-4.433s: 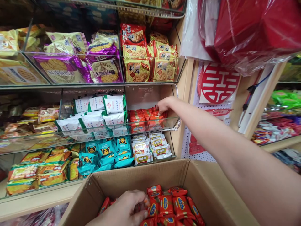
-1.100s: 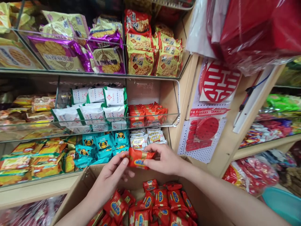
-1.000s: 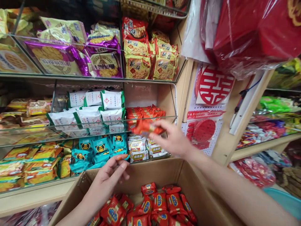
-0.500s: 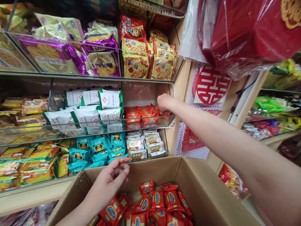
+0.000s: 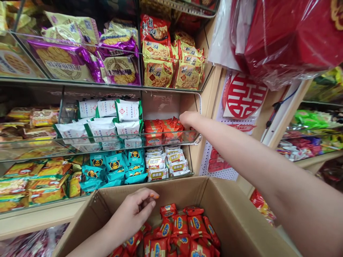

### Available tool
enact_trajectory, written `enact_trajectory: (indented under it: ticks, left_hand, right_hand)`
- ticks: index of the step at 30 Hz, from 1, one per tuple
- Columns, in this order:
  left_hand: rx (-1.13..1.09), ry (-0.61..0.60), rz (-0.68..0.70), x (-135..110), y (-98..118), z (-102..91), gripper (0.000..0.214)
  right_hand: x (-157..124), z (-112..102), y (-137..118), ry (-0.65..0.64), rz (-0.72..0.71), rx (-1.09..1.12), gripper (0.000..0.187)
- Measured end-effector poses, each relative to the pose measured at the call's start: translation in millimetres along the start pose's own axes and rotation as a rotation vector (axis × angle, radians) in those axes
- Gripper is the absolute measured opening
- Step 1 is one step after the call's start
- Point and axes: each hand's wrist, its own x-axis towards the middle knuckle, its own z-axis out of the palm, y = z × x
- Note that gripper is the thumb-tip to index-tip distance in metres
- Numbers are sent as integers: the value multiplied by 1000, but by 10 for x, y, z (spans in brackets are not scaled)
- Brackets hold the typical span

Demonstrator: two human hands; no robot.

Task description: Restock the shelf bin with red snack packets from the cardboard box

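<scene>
My right hand [image 5: 188, 119] reaches into the right-hand glass compartment of the middle shelf [image 5: 199, 137]. It rests on the stack of red snack packets [image 5: 163, 129] there, and its fingertips dip out of sight behind the pile. My left hand [image 5: 134, 213] hovers over the open cardboard box [image 5: 230, 217] at the bottom. Its fingers are loosely curled and apart, and nothing is in them. It sits just above the left side of the red packets with blue labels [image 5: 184, 228] lying in the box.
White-and-green packets [image 5: 112, 123] fill the compartment to the left. Teal packets [image 5: 115, 169] and white packets [image 5: 166, 162] lie on the shelf below, and yellow biscuit bags [image 5: 171, 62] above. Red wrapped goods [image 5: 289, 35] hang at the upper right. A red paper emblem [image 5: 245, 96] hangs on the pegboard.
My right hand took a red packet from my left hand, carried it up into the shelf compartment and stays there. My left hand dropped lower toward the packets in the box.
</scene>
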Motion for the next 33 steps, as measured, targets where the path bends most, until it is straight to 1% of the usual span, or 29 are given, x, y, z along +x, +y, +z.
enact_trajectory:
  ticks: [3,7,10,14,16,19,23,26,28,30,31,33]
  left_hand:
    - [106,-59,54,-2,20,-1,17]
    - [168,-136,105,2,39,31,19]
    - [204,-189,128,-1,43,73,19]
    - [247,-265,141,-13,41,117,19]
    - [268,-289,145,-19,30,134,19]
    - [288,-310,149,-32,-9,166,19]
    - [304,-335,150,-49,-62,218,19]
    - [345,-368,131,-63,-67,239,18]
    - [382,-396,127,-81,-60,236,18]
    - [435,-431,101,-115,-65,226,19]
    - [467,-460,62,-139,-80,224,20]
    - [500,-545,-48,-198,-145,242,19]
  right_hand:
    - [-18,-16,26,33,1,44,27]
    - [-42,2,50,87,-29,123,26]
    - [-36,29,62,60,-54,154,26]
    - [-16,31,92,-32,-74,209,25]
    - [-8,32,95,-31,-98,235,28]
    - [16,65,60,64,-135,237,29]
    - [94,174,-21,209,-157,221,27]
    - [140,220,-43,247,-159,220,28]
    - [121,181,-18,237,-149,221,26]
    - [24,88,28,251,-135,220,24]
    - [-61,36,47,280,-130,218,24]
    - [-308,-30,42,410,-172,247,23]
